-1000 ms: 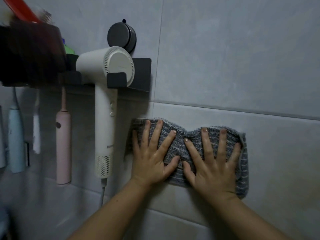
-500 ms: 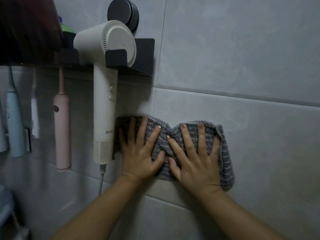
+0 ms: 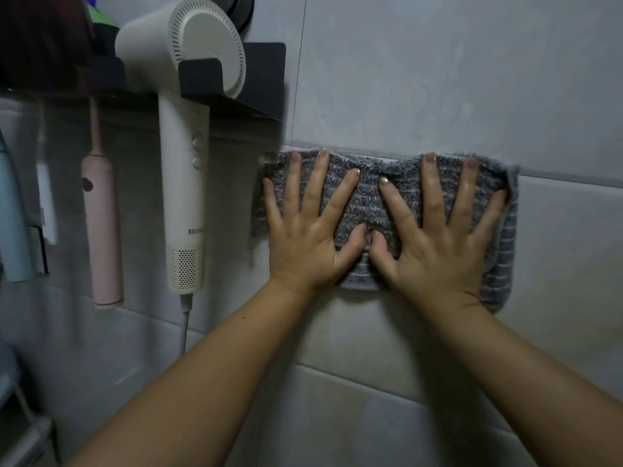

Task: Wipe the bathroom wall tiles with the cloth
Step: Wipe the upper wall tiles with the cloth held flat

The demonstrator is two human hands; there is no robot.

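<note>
- The left hand (image 3: 303, 244) has its grip wide apart. The fingers are straight and fanned, and the palm lies flat on a grey striped terry cloth (image 3: 371, 200) without curling round it.
- The right hand (image 3: 435, 251) lies just beside it in the same way, its grip spread and its palm pressing the cloth's right half. The two thumb tips come together at the cloth's middle; whether they touch cannot be told.
- The cloth is spread against the pale grey wall tiles (image 3: 438, 79), with its top edge along a horizontal grout line. Its right end shows past the right hand's little finger, and its lower right corner hangs below the wrist.
- Both bare forearms reach up from the bottom edge of the view.
- Left of the cloth, near it but apart, a white hair dryer (image 3: 183, 197) hangs handle-down in a black wall bracket (image 3: 266, 79). A white cord (image 3: 183, 325) trails from its foot.
- Further left hangs a pink electric toothbrush (image 3: 101, 230).
- A light blue toothbrush handle (image 3: 13, 224) sits blurred at the frame's edge.
</note>
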